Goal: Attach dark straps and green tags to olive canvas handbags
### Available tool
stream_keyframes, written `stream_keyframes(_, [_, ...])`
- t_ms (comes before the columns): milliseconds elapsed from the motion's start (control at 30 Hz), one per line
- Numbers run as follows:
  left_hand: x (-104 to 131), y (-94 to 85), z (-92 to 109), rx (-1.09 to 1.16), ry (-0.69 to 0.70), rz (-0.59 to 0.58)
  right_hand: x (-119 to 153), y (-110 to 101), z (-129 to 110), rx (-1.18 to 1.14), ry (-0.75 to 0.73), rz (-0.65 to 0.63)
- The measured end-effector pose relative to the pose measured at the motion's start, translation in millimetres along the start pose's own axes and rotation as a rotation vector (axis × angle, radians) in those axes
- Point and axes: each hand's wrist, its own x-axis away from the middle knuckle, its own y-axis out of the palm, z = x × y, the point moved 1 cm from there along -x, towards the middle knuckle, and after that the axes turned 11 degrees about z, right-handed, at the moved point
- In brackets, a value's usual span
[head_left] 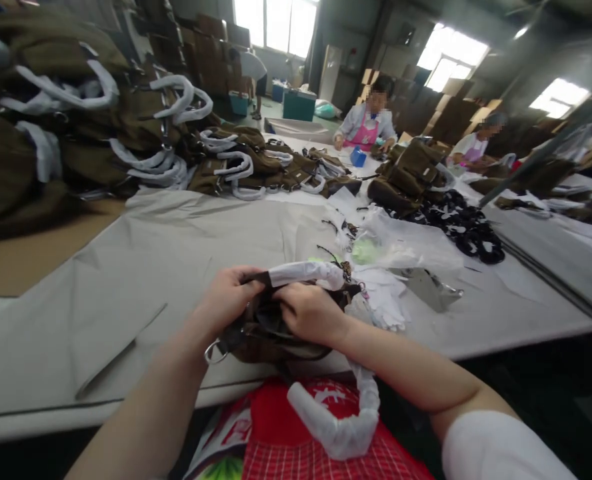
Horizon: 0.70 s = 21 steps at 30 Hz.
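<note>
An olive-brown handbag stands at the table's near edge, its mouth facing up. My left hand grips the bag's far left rim, thumb and fingers closed by the dark tab at the handle's base. Over the rim lies one handle in white wrapping; the other wrapped handle hangs down in front of a red apron. My right hand reaches into the bag's opening with bent fingers; the fingertips are hidden inside. A metal ring sticks out at the bag's left side.
Piled brown bags with wrapped handles line the table's left and back. White paper tags and clear plastic lie right of the bag, with black coiled straps beyond. Co-workers sit across the table.
</note>
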Motion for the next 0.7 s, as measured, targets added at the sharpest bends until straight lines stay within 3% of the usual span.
stream_keyframes(67, [-1,0.6,-2,0.048,0.004,-0.026,0,0,8,-0.034,0.216,-0.005])
stream_keyframes(167, [-1,4.5,-5,0.095,0.008,-0.077,-6,13,21,-0.2,0.447,-0.181])
stream_keyframes(233, [2,7.3,-6,0.094,0.008,-0.114,-11,21,26,-0.277,0.487,-0.245])
stream_keyframes(367, [8,8.4,-8,0.115,0.007,-0.144,-15,18,20,-0.222,0.479,-0.198])
stream_keyframes(467, [8,7.4,-10,0.12,-0.01,-0.151,-14,8,0,-0.094,0.385,-0.139])
stream_keyframes(567, [7,5.1,-8,0.092,0.001,-0.15,-12,1,-22,0.023,0.133,-0.121])
stream_keyframes(700, [12,-2.4,1,-0.007,0.028,-0.216,-5,-12,-45,0.069,-0.212,-0.314])
